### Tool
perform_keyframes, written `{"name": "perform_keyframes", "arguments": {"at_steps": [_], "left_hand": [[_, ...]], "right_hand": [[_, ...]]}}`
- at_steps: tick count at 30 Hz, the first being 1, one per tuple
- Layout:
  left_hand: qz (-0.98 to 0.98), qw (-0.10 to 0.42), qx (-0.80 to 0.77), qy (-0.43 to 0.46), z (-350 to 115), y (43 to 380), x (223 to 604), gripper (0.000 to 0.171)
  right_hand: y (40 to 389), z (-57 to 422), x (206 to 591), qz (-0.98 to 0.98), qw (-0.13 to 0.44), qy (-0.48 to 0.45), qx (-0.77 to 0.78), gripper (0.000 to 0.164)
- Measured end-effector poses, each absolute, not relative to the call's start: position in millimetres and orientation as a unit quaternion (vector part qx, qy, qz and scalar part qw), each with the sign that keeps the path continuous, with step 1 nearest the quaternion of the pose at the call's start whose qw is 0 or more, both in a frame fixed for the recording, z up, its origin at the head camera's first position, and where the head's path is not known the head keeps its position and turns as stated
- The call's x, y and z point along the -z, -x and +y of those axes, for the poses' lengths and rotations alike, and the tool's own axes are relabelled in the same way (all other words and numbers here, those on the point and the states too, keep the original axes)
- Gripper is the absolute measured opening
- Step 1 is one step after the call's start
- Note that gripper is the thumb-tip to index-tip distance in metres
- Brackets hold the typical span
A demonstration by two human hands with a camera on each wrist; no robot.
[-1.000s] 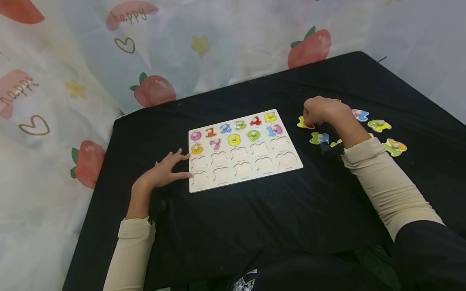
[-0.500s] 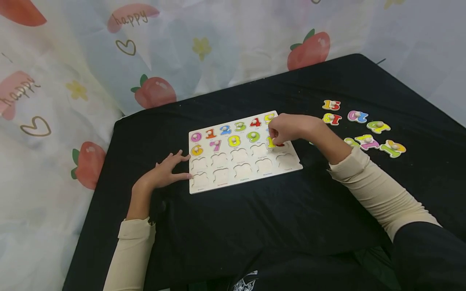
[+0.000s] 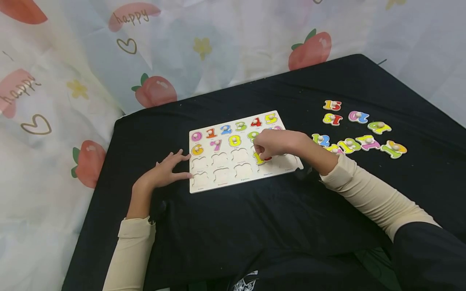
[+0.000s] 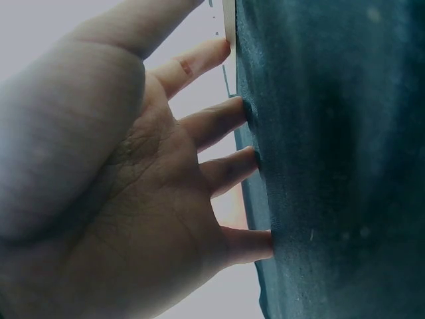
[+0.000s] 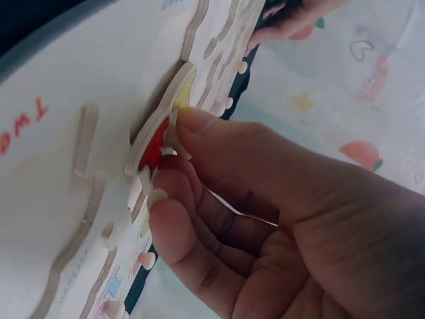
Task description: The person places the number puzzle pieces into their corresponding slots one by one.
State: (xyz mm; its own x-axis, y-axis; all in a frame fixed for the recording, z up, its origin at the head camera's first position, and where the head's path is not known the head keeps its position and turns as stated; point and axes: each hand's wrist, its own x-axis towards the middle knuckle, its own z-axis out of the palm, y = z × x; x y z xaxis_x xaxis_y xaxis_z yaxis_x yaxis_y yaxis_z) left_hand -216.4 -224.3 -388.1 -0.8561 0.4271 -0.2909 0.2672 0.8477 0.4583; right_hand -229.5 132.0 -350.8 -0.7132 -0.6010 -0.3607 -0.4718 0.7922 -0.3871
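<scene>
A pale wooden number puzzle board (image 3: 218, 165) lies on the black tablecloth. Knobbed pieces 0 to 9 sit in its upper rows; the 10 is mostly behind my right hand. My left hand (image 3: 164, 171) has its fingers spread, with thumb and index finger at the board's left edge (image 4: 230, 23). Over the right part of the third row, my right hand (image 3: 278, 143) pinches a two-digit piece (image 3: 259, 159) between thumb and fingers. That piece shows a yellow 1 and a red digit (image 5: 154, 143), partly covered by the fingers. It is tilted close over the board's cutouts.
Several loose number pieces lie right of the board, among them a 15 (image 3: 332, 105), a blue and green 12 (image 3: 320, 140) and an orange and green piece (image 3: 394, 149). A printed fabric backdrop (image 3: 225, 52) stands behind the table (image 3: 255, 222).
My right hand has carried the two-digit piece from the loose pieces leftward onto the board, first over its right end, then lower and further left. The left hand has stayed put.
</scene>
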Motion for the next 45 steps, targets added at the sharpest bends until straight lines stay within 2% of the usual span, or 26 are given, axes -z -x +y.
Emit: {"name": "perform_keyframes", "arguments": {"at_steps": [14, 34, 41, 45], "left_hand": [[0.944, 0.19, -0.199, -0.183, -222, 217, 387, 0.079], [0.942, 0.19, -0.204, -0.185, -223, 218, 388, 0.079], [0.944, 0.192, -0.197, -0.182, -223, 220, 387, 0.079], [0.944, 0.195, -0.194, -0.18, -224, 219, 389, 0.079]], "right_hand": [[225, 121, 356, 0.904, 0.22, 0.337, 0.144, 0.005], [238, 63, 366, 0.881, 0.179, 0.416, 0.135, 0.007], [241, 39, 369, 0.872, 0.158, 0.442, 0.141, 0.025], [243, 22, 371, 0.871, 0.153, 0.448, 0.129, 0.029]]}}
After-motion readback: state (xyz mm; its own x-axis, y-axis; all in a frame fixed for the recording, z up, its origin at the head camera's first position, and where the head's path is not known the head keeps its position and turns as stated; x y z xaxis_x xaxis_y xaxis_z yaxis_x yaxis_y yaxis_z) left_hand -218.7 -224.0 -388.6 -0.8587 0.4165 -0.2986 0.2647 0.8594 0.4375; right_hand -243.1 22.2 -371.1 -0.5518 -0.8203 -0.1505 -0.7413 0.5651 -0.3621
